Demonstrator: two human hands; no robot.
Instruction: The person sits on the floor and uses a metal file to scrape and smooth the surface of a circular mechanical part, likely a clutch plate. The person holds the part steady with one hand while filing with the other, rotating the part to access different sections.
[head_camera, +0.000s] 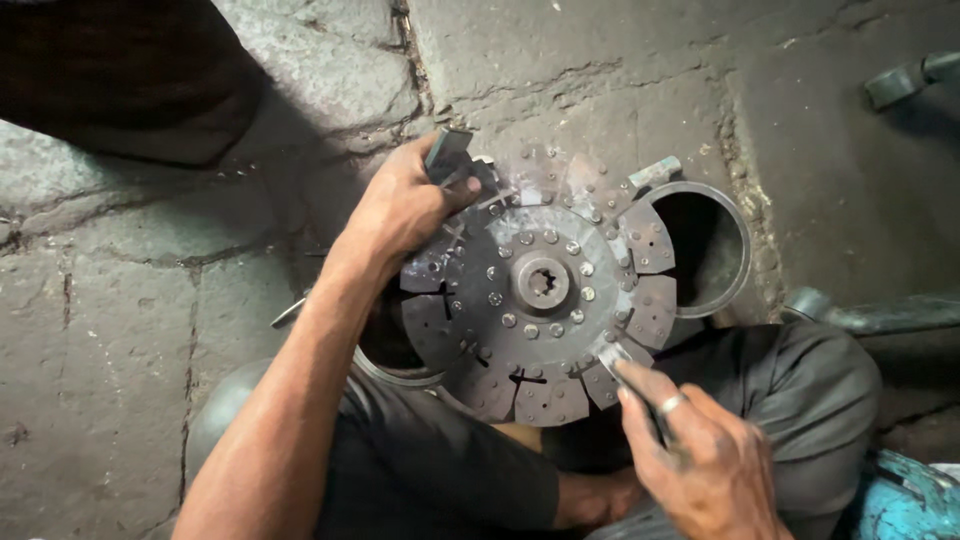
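- Head view, centre: a round clutch disc (540, 285), riveted, with a splined hub and segmented friction pads around its rim, lies flat across a metal ring (742, 250) over the person's lap.
- At ten o'clock of the disc, the left hand (405, 205) has its grip closed around a dark block-shaped tool (447, 152), pressing on the disc's edge.
- At five o'clock, the right hand (705, 460) pinches a slim metal tool (612, 357), its tip on a pad segment.
- Progress, judged: all pad segments are in place and rivets show across the plate; which rivets are worked cannot be told.
- Containers: the ring's opening at three o'clock looks dark and empty; a blue-green object (905, 500) sits at the lower right corner, on the stone floor (120, 300).
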